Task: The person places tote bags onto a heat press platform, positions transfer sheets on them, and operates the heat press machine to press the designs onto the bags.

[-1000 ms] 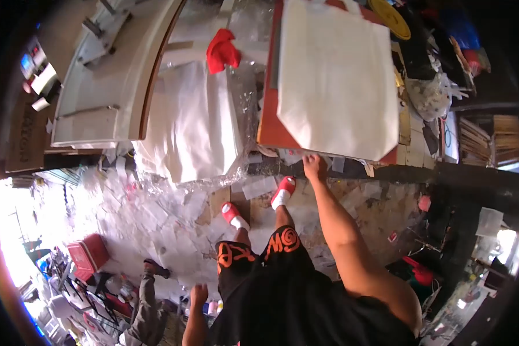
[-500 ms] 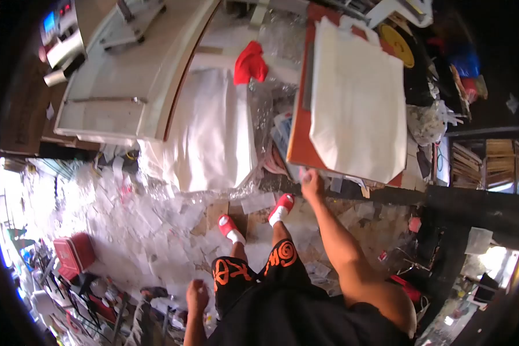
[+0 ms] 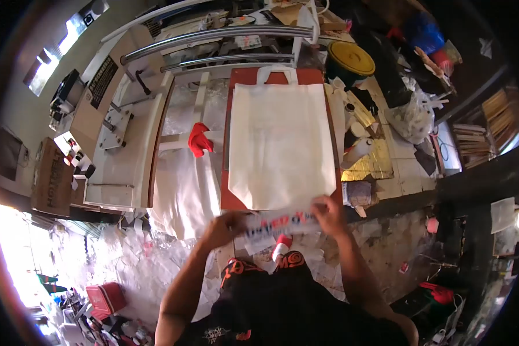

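Between my hands is a translucent printed film sheet [image 3: 278, 226] with blue and red lettering, mirrored or blurred in places. My left hand [image 3: 228, 227] is closed on its left end, while my right hand [image 3: 330, 215] grips the right end. Just beyond the sheet, a blank off-white tote bag [image 3: 281, 144] lies flat on a reddish-brown board [image 3: 229, 199], its handles at the far side. The sheet is over the bag's near edge; I cannot tell whether it touches the board.
Left of the board are a red cloth [image 3: 200, 140], hanging white fabric [image 3: 181, 199] and a machine with a pale flat bed [image 3: 121, 176]. Metal rails [image 3: 225, 36] cross behind. To the right stand a yellow-lidded bucket [image 3: 352, 57] and bottles [image 3: 358, 151]. Plastic scraps [image 3: 150, 254] litter the floor.
My right hand has left the board's near edge, and my left hand has risen from my side. Both now hold the printed film sheet. The head view has shifted, centring the tote bag.
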Demonstrator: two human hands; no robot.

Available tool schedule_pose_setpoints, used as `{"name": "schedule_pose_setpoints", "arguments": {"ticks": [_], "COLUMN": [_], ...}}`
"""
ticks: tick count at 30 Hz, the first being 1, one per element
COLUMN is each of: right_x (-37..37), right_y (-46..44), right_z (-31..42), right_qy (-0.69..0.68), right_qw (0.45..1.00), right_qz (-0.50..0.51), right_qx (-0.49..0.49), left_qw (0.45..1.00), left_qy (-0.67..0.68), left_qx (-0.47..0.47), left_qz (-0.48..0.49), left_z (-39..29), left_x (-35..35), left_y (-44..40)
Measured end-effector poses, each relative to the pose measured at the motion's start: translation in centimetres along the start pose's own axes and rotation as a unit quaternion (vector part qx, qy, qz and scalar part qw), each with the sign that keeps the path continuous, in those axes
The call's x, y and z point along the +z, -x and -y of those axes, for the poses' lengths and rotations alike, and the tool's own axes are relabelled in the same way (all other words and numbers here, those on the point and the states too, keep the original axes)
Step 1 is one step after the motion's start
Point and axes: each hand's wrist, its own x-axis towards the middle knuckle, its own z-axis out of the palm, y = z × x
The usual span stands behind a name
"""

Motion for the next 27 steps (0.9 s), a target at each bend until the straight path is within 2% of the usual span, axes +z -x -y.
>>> {"name": "schedule_pose_setpoints", "arguments": {"ticks": [1,2,3,4,6,7,8,9,12,15,16,17,20,23,25,27], "right_x": [-0.9,-1.9,-2.1,-1.6,-2.3,-2.4,-2.4,-2.3,-1.7,-1.1,-0.8,-0.8,-0.7,-0.2,0.2,0.7], "right_y": [-2.1,-3.9,-6.0,-8.6,-12.5,-14.1,-15.3,-16.4,-17.8,-16.8,-16.3,-16.1,-15.8,-16.4,-15.9,-16.0], "right_z": [-1.2,0.4,-0.2,-2.6,-2.4,-2.0,-1.6,-1.6,-2.1,-3.2,-3.8,-3.4,-2.5,-4.2,-4.4,-4.5], "right_qy": [-0.03,-0.051,-0.036,-0.115,-0.111,-0.068,-0.024,-0.026,-0.052,-0.029,0.085,0.197,0.238,0.309,0.317,0.325], "right_qw": [0.998,0.998,0.995,0.988,0.988,0.991,0.992,0.992,0.984,0.975,0.964,0.934,0.938,0.929,0.925,0.92], "right_qz": [-0.032,-0.048,-0.095,-0.106,-0.109,-0.113,-0.118,-0.119,-0.172,-0.22,-0.229,-0.233,-0.166,-0.103,-0.111,-0.113], "right_qx": [-0.041,0.009,-0.006,-0.005,-0.018,-0.024,-0.029,-0.03,0.017,-0.024,-0.106,-0.186,-0.188,-0.175,-0.174,-0.187], "left_qw": [0.997,0.988,0.988,0.984,0.986,0.986,0.984,0.979,0.965,0.96,0.957,0.957,0.963,0.959,0.924,0.918], "left_qy": [0.046,0.091,0.099,0.106,0.092,0.089,0.029,-0.03,-0.067,-0.076,-0.089,-0.084,-0.096,-0.038,-0.251,-0.286], "left_qx": [-0.059,-0.117,-0.077,-0.035,-0.014,-0.015,-0.033,-0.05,-0.057,-0.059,-0.062,-0.062,-0.063,-0.036,0.091,0.116], "left_qz": [-0.022,-0.046,-0.093,-0.139,-0.14,-0.143,-0.171,-0.197,-0.245,-0.263,-0.27,-0.27,-0.243,-0.279,-0.273,-0.249], "left_z": [-1.0,-1.9,-1.8,-2.0,-4.6,-5.0,-4.9,-4.5,-2.3,-0.2,0.3,-0.2,-0.6,-0.8,-1.4,-0.8], "left_x": [-0.4,-1.0,-1.0,-1.0,-1.4,-1.7,-2.0,-2.3,-3.2,-3.6,-3.7,-3.8,-3.7,-2.9,-1.7,-0.2], "left_y": [-2.4,-4.8,-7.3,-9.6,-13.3,-14.9,-16.7,-18.4,-22.7,-26.0,-26.9,-27.5,-27.9,-26.7,-22.8,-20.6]}}
